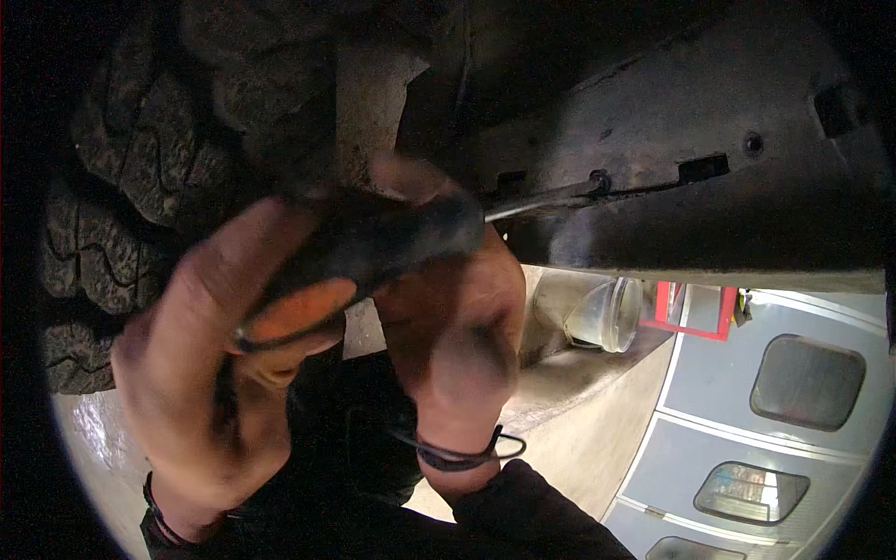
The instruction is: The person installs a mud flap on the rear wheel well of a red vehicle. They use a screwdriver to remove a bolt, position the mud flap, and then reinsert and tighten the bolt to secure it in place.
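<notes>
A screwdriver (413, 234) with a black handle and an orange patch lies across the middle, its metal shaft pointing right. The shaft's far end meets a round fastener (600, 179) on the lower edge of a dark vehicle panel (651, 119). My left hand (210, 343) is wrapped around the rear of the handle. At the front of the handle, my right hand (462, 315) grips near the shaft, a dark cord around its wrist. Both hands are blurred, and the handle hides some of the right fingers.
A chunky tyre tread (147, 133) stands close on the left. The panel overhangs at the upper right, with a second fastener (753, 143) and slots. Beyond are a whitish bucket (602, 311) on its side, a red frame (728, 311) and a grey sectional door (742, 434) with windows.
</notes>
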`<state>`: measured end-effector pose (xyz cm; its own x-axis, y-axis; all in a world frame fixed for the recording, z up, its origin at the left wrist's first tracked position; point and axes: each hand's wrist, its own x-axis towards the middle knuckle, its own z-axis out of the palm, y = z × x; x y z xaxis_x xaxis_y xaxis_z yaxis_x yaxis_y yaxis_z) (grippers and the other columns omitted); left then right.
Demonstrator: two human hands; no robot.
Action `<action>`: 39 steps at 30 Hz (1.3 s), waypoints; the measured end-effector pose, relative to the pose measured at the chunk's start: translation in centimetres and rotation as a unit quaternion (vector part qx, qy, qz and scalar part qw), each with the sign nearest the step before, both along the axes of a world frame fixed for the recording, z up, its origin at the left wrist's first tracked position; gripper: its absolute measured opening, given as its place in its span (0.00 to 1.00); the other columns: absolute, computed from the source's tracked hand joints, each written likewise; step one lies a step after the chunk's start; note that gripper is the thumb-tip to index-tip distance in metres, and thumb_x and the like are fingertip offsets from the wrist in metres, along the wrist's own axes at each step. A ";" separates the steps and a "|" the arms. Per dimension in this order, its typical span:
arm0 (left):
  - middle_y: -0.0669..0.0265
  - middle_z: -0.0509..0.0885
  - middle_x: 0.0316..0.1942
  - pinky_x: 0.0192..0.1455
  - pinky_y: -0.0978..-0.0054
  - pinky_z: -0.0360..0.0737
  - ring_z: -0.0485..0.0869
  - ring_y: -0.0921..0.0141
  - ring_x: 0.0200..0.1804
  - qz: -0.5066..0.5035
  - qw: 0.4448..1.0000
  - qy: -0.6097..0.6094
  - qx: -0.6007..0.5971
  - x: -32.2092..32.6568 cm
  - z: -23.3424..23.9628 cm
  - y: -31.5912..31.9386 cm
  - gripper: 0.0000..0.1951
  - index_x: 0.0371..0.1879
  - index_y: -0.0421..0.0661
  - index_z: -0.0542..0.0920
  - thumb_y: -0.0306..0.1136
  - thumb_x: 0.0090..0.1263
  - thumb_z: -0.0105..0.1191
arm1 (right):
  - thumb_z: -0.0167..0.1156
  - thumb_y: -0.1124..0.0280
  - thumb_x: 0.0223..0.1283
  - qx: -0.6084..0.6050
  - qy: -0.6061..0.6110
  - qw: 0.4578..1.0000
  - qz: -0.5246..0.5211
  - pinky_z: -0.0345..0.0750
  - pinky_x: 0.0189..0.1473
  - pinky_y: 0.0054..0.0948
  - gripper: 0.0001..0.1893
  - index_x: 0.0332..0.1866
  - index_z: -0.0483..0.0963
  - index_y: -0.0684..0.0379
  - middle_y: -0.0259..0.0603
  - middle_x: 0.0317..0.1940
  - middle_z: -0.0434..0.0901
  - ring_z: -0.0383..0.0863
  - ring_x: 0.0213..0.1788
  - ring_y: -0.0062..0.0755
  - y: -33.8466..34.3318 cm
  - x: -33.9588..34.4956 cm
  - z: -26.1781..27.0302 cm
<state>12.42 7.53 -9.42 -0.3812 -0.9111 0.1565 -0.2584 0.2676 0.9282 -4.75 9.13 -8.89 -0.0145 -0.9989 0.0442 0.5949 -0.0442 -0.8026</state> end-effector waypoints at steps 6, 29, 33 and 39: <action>0.54 0.80 0.49 0.52 0.75 0.76 0.80 0.66 0.49 0.014 0.997 0.022 -0.078 -0.1 -0.4 0.7 0.26 0.56 0.33 0.71 0.37 0.62 0.58 | 0.66 0.78 0.50 0.063 -0.015 0.990 -0.128 0.74 0.55 0.34 0.27 0.59 0.68 0.65 0.45 0.46 0.80 0.80 0.46 0.38 0.2 1.9 0.3; 0.47 0.82 0.43 0.32 0.71 0.82 0.84 0.63 0.31 -0.018 0.969 -0.017 -0.246 -1.8 -0.8 3.0 0.21 0.52 0.30 0.69 0.23 0.60 0.53 | 0.46 0.50 0.68 0.024 -0.239 0.969 -0.052 0.61 0.18 0.24 0.17 0.44 0.66 0.53 0.25 0.15 0.53 0.53 0.14 0.19 -0.6 1.6 1.8; 0.53 0.83 0.36 0.38 0.75 0.79 0.83 0.65 0.32 0.049 0.972 0.180 0.146 -2.8 0.2 3.8 0.18 0.45 0.36 0.73 0.35 0.63 0.59 | 0.42 0.48 0.69 -0.025 -0.275 0.960 0.051 0.55 0.12 0.23 0.18 0.35 0.65 0.53 0.24 0.11 0.51 0.47 0.09 0.18 -1.6 0.4 0.8; 0.52 0.76 0.20 0.25 0.65 0.72 0.80 0.54 0.25 -0.078 0.976 0.057 0.193 -1.9 0.0 2.4 0.16 0.40 0.37 0.70 0.37 0.65 0.58 | 0.37 0.42 0.68 -0.221 -0.304 0.905 0.198 0.59 0.14 0.19 0.25 0.42 0.69 0.54 0.26 0.11 0.57 0.53 0.10 0.17 -3.5 0.0 -2.4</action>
<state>10.55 9.90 -9.41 -0.5210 -0.8423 -0.1381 -0.1321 -0.0802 0.9880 -4.79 5.59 -11.33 0.1848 -0.8177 0.5451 0.9603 0.0323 -0.2770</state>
